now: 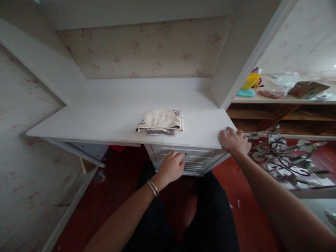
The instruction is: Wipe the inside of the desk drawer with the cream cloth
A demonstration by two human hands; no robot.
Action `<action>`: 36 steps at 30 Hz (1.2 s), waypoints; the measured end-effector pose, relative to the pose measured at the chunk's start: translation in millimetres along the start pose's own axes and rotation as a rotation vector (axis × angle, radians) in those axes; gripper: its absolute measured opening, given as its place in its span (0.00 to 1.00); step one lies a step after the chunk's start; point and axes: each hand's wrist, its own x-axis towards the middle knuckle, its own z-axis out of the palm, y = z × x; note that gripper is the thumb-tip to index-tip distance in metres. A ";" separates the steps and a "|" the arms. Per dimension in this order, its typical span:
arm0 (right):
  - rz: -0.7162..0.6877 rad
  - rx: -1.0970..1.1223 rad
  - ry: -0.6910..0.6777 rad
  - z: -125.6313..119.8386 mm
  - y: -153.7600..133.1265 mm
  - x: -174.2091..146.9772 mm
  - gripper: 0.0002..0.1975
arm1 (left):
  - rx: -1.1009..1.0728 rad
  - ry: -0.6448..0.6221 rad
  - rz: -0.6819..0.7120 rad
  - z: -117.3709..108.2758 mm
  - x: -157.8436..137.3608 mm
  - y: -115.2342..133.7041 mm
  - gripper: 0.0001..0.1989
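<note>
Broadly, a white desk (105,119) fills the alcove, its top bearing a folded cream cloth (160,122) near the front edge. Under that edge sits a drawer unit (194,159); its top drawer (199,152) looks closed, so any contents are hidden. The left hand (172,167), bangles at the wrist, curls at the drawer front, seemingly around the small handle (186,154), though the grip is unclear. The right hand (233,140) rests fingers-spread on the desk's right corner.
</note>
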 end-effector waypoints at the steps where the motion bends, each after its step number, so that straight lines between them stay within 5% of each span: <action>1: -0.002 -0.001 0.001 -0.4 0.0 -0.5 0.32 | 0.029 -0.068 -0.025 16.0 5.4 7.5 0.15; 7: -0.004 -0.005 -0.004 -2.9 -0.8 -2.6 0.32 | 0.167 -0.182 -0.230 62.0 35.6 13.1 0.16; 21: -0.015 0.007 0.001 -3.8 -1.5 -1.4 0.32 | 0.185 -0.226 -0.322 54.0 24.7 20.0 0.18; 29: -0.008 0.006 0.008 -1.4 -0.3 2.2 0.32 | 0.044 -0.277 -0.274 51.7 -74.2 51.1 0.18; 36: -0.004 -0.006 -0.015 1.4 2.7 2.9 0.32 | -0.048 -0.441 -0.253 52.0 -164.4 78.2 0.19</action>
